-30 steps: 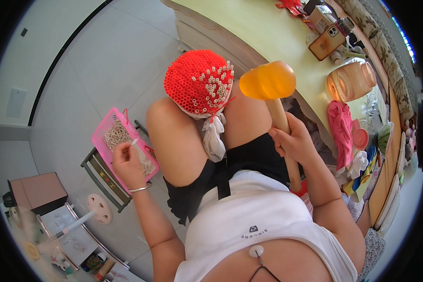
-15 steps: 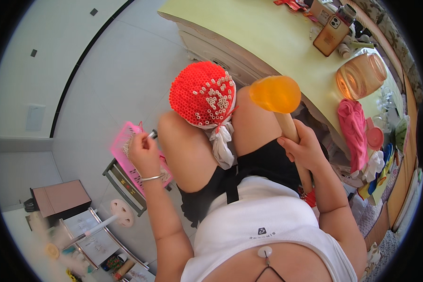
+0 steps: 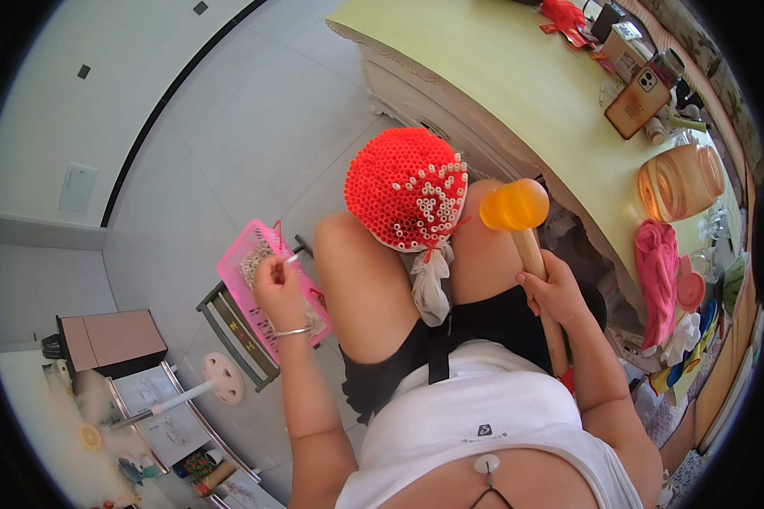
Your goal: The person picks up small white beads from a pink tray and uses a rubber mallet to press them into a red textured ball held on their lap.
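Observation:
My left hand is closed in a pinch on a small white tube, above a pink plastic basket. Loose white tubes lie in that basket. In my closed right hand is a mallet with a rounded orange head and a wooden handle; it stands head up over my right thigh. A round bundle of upright red tubes rests between my knees, with several white tubes standing among the red ones. A white bag wraps its base, tied with red string.
The basket sits on a small dark stool. At right, a pale green tabletop carries a phone, a clear jar and a pink cloth. A small cart stands at lower left.
The whole view has shifted, so things sit farther right and lower. The mallet has come slightly nearer to my body. My left hand stays at the basket with its pinch closed.

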